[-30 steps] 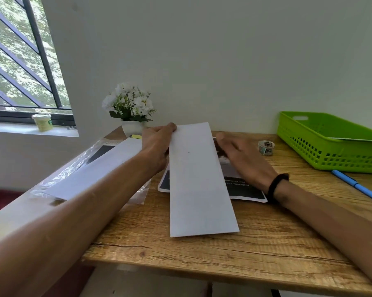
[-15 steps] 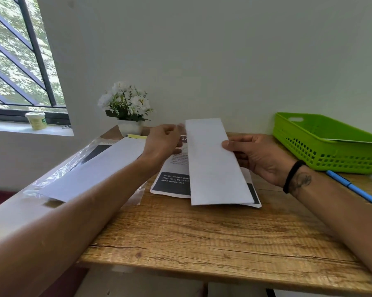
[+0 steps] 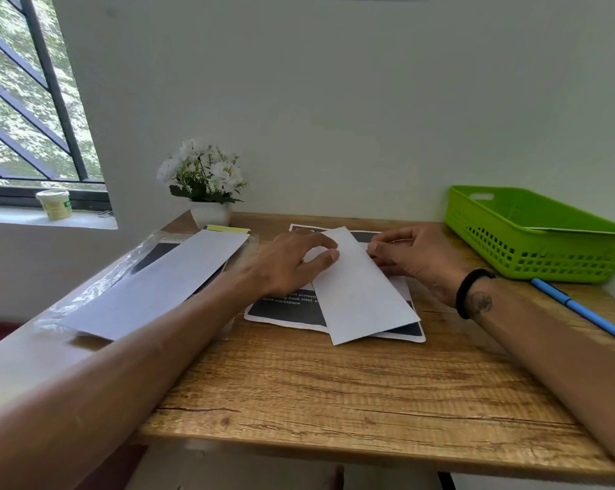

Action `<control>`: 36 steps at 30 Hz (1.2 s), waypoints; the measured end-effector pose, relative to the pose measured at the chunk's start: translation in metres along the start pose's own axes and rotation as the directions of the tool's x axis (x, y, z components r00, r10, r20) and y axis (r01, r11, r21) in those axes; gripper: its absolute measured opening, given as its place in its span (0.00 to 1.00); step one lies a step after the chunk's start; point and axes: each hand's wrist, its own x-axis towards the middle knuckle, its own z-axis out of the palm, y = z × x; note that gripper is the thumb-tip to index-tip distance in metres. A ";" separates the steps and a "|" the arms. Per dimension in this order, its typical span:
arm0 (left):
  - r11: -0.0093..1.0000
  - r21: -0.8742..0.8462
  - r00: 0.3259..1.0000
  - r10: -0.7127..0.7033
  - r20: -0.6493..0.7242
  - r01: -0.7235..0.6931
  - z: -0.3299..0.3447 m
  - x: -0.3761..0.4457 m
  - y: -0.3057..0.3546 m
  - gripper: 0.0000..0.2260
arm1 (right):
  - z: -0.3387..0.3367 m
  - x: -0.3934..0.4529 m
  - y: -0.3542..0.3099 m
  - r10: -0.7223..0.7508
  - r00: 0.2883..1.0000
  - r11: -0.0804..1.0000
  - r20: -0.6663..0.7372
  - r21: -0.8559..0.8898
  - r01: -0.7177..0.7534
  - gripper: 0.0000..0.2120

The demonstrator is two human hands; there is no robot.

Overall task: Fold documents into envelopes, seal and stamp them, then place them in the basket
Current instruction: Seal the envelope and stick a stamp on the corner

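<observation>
folded white sheet [image 3: 361,288] lies on the printed doc [image 3: 288,305] mid-desk, long axis running from far-left to near-right, near end poking past the doc's front edge. far end sits between both hands, so that's where the next fold or tuck prob starts. left hand [image 3: 292,263] comes in from the left, thumb + forefinger pinched on the sheet's far left edge. right hand [image 3: 415,258] is at the far right edge, fingers curled, fingertips touching the paper; can't tell if it's really gripping. both hands abt equally near, 1 per long edge.

white envelope [image 3: 157,288] lies well left on a clear plastic sleeve [image 3: 97,288], its long axis also slanted, closer to the left hand. green basket [image 3: 532,249] far right, by the right hand, w/ 1 white piece already inside. blue pen [image 3: 582,314] just in front of it. flower pot [image 3: 208,213] at the back. wooden desk [image 3: 334,390].
</observation>
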 end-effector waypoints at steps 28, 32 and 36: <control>0.997 0.064 0.999 -0.042 -0.025 0.044 0.006 0.000 0.001 0.26 | -0.063 0.042 0.033 -0.209 0.966 0.654 -0.152 -0.756 0.022 0.11; 1.000 -0.014 0.990 -0.022 -0.140 0.020 0.008 0.001 -0.003 0.23 | -0.053 0.033 0.025 -0.294 0.946 0.731 -0.134 -0.669 0.133 0.08; 0.991 -0.120 0.961 0.017 -0.276 -0.052 0.006 0.000 0.004 0.21 | -0.027 0.017 0.006 -0.383 0.923 0.779 -0.044 -0.552 0.297 0.06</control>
